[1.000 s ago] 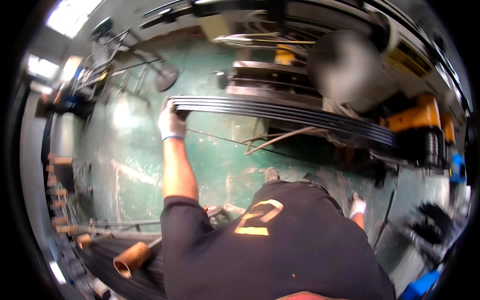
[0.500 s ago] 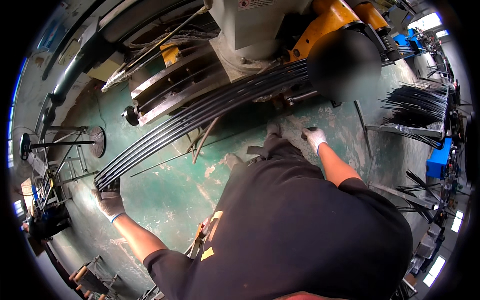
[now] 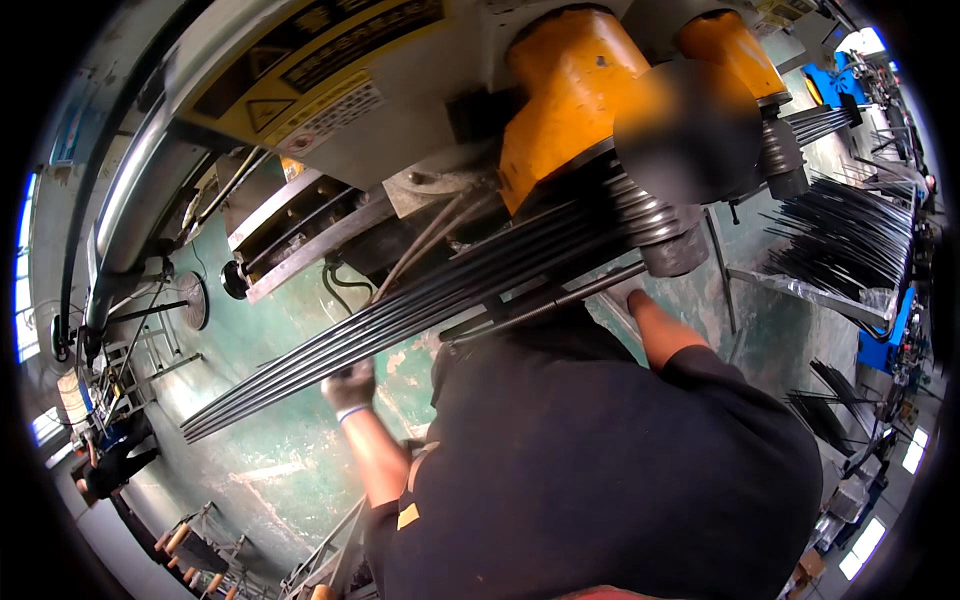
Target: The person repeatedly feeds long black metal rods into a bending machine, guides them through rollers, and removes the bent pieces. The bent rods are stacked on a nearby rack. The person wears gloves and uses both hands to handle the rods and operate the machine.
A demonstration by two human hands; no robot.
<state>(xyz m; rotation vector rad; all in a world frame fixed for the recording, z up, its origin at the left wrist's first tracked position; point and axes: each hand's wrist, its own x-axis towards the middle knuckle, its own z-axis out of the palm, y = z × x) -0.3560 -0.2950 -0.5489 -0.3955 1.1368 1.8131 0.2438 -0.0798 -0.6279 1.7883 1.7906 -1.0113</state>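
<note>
Several long black metal rods (image 3: 330,352) lie side by side, running from the machine out to the lower left, where their ends hang free. My left hand (image 3: 350,385), in a pale glove with a dark palm, is just below the rods near their middle. Motion smears its fingers, so I cannot make out whether they touch the rods. My right hand (image 3: 628,288), also gloved, is low beneath a machine spindle (image 3: 672,245), and its fingers are mostly hidden. The rods pass under an orange machine arm (image 3: 570,95).
A grey machine housing (image 3: 400,110) with warning labels fills the top. A threaded bar (image 3: 540,308) sits close before my body. To the right, a rack holds many black rods (image 3: 845,240). A round-based stand (image 3: 193,300) is at left. Another person (image 3: 118,462) is at far left.
My left hand has left the rods' far-left ends and moved right, toward my body. My view has shifted closer to the machine. My right hand now sits partly behind machine parts.
</note>
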